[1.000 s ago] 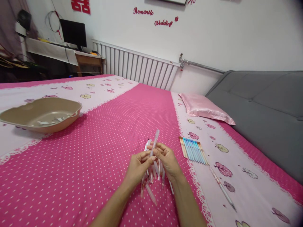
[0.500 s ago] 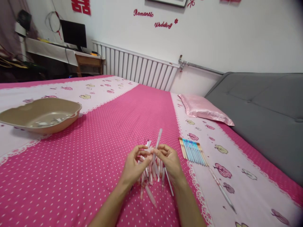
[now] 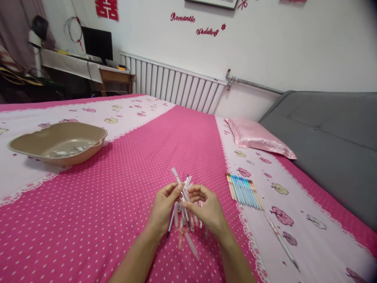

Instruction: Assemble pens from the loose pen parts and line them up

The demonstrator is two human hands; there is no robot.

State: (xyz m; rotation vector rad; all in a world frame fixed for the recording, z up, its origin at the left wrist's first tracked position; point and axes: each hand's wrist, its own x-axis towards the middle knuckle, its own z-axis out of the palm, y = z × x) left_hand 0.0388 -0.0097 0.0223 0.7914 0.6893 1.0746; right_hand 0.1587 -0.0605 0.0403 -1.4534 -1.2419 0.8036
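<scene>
Pale tube (image 3: 176, 175), 1 — above the loose pile (image 3: 191, 224), pinched between the left hand's (image 3: 162, 203) thumb and fingers. Right hand (image 3: 207, 206): fingers curled about the tube's lower end (gripping or merely near, cannot tell). Pen row (image 3: 244, 191), 1 — right of the pile. Single pen (image 3: 281, 239), 1: farther right of it. Tan basin (image 3: 59, 137), 1: well left of it.

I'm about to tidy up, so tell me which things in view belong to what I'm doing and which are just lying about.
Likely part of the job:
pale tube, held in your left hand, right hand at its near end
loose pen pieces below
row of pens and single pen, probably
basin, possibly; its small contents are unclear

Likely just lying about:
pink pillow
monitor
</scene>
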